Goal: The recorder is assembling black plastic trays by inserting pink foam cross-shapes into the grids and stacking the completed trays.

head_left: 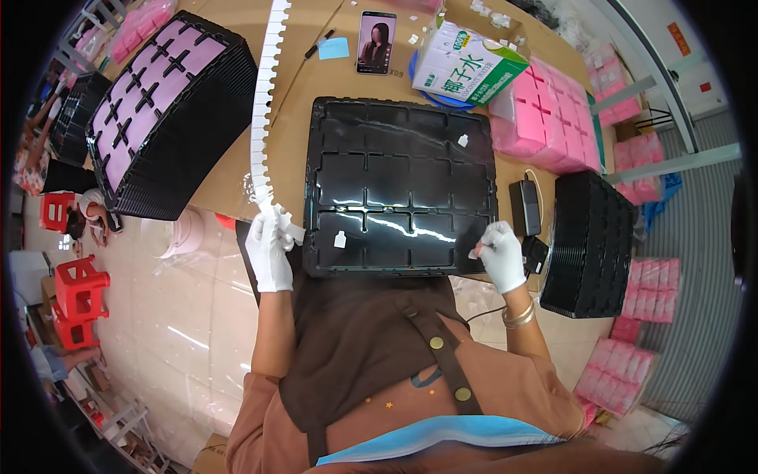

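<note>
A glossy black compartmented tray (387, 183) bearing two white labels (339, 239) lies on the surface (225, 186) between the left hand (271, 251), fingers clamped on a white strip (259, 118), and the right hand (503, 259), fingers curled, grip unclear, while a green-and-white carton (442, 63) holds white scraps (500, 20).

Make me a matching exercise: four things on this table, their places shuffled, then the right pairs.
1. White strip
2. Phone
3. Middle black tray
4. Charger

A. Right of the blue note
B. Just left of the right tray stack
C. Stretching away from the left hand
D. Between the left hand and right hand

Pairs: 1-C, 2-A, 3-D, 4-B
</note>
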### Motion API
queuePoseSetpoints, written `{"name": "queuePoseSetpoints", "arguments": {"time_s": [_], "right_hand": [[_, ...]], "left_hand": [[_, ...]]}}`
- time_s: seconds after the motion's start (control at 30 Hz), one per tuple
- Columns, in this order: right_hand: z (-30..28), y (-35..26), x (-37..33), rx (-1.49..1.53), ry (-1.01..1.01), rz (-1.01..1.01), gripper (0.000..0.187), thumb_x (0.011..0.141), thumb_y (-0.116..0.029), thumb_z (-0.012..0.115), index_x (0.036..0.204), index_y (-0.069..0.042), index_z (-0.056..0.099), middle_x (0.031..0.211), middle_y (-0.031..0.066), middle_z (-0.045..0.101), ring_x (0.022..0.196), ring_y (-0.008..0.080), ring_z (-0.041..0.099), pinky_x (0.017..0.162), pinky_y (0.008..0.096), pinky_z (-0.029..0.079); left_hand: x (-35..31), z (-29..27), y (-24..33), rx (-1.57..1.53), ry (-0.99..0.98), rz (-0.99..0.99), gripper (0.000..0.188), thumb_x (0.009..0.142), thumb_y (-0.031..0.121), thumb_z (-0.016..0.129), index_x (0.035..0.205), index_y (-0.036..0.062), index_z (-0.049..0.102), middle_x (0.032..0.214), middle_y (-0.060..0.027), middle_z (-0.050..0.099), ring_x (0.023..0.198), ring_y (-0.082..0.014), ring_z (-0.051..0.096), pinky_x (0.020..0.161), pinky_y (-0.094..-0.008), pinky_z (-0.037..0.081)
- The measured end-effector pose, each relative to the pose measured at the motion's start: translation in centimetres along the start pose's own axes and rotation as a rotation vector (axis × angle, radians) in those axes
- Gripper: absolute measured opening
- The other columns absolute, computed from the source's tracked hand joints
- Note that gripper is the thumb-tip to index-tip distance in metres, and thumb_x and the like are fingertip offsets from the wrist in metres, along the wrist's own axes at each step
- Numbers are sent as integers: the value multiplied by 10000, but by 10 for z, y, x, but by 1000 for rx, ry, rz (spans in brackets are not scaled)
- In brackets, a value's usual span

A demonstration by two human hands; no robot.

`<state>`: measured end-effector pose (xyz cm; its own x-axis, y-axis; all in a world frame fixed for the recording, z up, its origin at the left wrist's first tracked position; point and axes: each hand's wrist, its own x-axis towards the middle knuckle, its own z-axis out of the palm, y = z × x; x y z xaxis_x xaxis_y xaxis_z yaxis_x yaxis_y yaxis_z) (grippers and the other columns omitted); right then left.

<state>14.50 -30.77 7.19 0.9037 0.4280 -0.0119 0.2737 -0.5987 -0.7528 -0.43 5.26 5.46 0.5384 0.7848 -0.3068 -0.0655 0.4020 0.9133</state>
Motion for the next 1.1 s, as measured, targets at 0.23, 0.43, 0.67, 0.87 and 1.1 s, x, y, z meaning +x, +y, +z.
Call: {"name": "queuePoseSetpoints", "arguments": {"time_s": [0.23,0.43,0.67,0.87,1.1], "right_hand": [[-15,-23,90,160,52,94,54,795,19,569,749,-2,588,710,66,648,618,121,615,604,237,481],[14,19,214,-346,112,-12,115,781,-79,616,847,-7,676,783,151,688,747,266,675,729,341,511],[8,42,231,-281,12,88,114,769,-147,660,834,-64,704,839,169,688,816,315,668,766,383,514],[15,24,226,-417,1,135,109,802,-161,621,836,-78,681,868,158,681,850,335,654,761,408,504],[19,2,199,-406,200,5,65,802,-95,572,779,-68,626,806,154,655,820,324,655,725,411,509]], "left_hand": [[0,6,-4,35,-26,-8,227,943,261,601,949,40,650,694,24,553,525,-19,444,469,-174,331],[-7,14,7,77,-70,29,203,935,242,612,904,45,652,643,30,537,515,-17,446,469,-175,327],[-1,-1,-4,67,-39,-8,209,943,251,604,938,45,644,675,31,533,504,-23,439,445,-172,310],[3,7,-3,70,-77,-17,213,940,245,608,942,35,644,656,28,524,491,-32,435,450,-168,321],[5,4,-6,68,-62,-12,216,941,244,606,955,31,645,645,28,518,488,-34,432,454,-172,324]]}}
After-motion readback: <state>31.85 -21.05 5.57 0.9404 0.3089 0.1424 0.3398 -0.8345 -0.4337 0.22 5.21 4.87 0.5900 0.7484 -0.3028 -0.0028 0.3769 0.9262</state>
